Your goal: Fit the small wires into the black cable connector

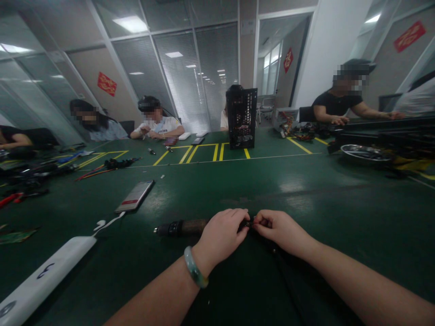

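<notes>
My left hand (220, 236), with a green jade bangle (194, 272) on its wrist, rests over a black cylindrical tool (180, 227) lying on the green mat. It looks like an electric screwdriver, with a metal tip pointing left and a worn brownish middle. My right hand (277, 231) comes in from the right. Its fingertips meet those of my left hand on a small dark part (250, 223) at the tool's end. A thin dark cable (283, 276) seems to run from there toward me.
A long white power strip (44, 281) lies at the near left, near white earphones (100, 224) wired to a phone (135, 196). Tools and wires line the left. A black open-frame case (241, 117) stands ahead. Co-workers sit around the table, with a round metal dish (365, 152) at right.
</notes>
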A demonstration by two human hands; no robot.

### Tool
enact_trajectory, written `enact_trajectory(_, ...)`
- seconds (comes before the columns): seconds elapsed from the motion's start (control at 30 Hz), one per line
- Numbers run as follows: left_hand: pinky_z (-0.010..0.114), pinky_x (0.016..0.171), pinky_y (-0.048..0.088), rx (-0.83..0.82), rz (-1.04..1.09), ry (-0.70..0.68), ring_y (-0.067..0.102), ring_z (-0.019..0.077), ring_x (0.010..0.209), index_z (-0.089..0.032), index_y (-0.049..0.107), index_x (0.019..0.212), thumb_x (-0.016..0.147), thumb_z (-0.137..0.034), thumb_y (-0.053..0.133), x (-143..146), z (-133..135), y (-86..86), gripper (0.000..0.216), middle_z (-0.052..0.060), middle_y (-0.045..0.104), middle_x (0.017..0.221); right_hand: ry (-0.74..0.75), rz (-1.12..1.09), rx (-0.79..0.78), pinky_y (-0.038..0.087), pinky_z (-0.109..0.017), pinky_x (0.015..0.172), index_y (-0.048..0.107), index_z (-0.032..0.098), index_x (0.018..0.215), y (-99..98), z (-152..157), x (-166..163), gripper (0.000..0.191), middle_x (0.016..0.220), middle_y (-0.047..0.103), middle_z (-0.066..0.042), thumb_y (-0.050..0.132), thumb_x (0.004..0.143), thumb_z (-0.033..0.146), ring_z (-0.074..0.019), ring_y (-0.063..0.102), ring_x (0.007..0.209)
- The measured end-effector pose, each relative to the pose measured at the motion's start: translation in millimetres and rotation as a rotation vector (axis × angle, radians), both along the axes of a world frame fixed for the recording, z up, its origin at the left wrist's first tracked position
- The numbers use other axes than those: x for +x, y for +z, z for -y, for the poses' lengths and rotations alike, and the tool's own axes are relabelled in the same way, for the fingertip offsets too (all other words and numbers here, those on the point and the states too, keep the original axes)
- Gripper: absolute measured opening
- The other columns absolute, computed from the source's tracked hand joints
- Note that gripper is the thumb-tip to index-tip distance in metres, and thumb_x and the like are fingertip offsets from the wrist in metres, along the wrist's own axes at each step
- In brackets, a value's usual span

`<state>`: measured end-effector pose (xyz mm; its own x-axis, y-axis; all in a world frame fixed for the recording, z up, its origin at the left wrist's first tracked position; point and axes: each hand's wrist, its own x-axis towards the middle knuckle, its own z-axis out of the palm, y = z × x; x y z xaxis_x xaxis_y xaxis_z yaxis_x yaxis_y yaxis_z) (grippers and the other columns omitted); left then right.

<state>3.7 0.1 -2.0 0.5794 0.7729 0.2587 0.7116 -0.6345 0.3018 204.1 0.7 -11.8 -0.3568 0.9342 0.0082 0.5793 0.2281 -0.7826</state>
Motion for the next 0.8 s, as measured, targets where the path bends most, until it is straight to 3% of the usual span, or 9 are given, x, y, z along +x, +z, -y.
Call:
enact_trajectory(0.27,0.038,0.089,0.047,0.01,0.014,0.007,0.058,0.0204,0.1,-0.021,0.056,0.095,0.086,-0.023,0.056,-0.1,0.3,-1.2,0.009,0.003,0.061,0.113,0.006,0.012,0.003,0.041,-0.022,0.057,0.064,0.019,0.082,-1.2,0.1,1.6,0.012,0.073,0.067,0.001,0.056,0.084,0.028,-0.0138,0.061,0.066)
enact_trajectory(0.8,0.038,0.09,0.046,0.015,0.035,-0.019,0.057,0.0189,0.103,-0.023,0.058,0.098,0.085,-0.02,0.057,-0.8,-0.8,-2.3,0.013,0.0,0.061,0.116,0.008,0.011,0.004,0.041,-0.022,0.057,0.064,0.02,0.082,-5.2,-1.7,1.9,0.011,0.072,0.067,0.001,0.057,0.084,0.027,-0.0137,0.06,0.065)
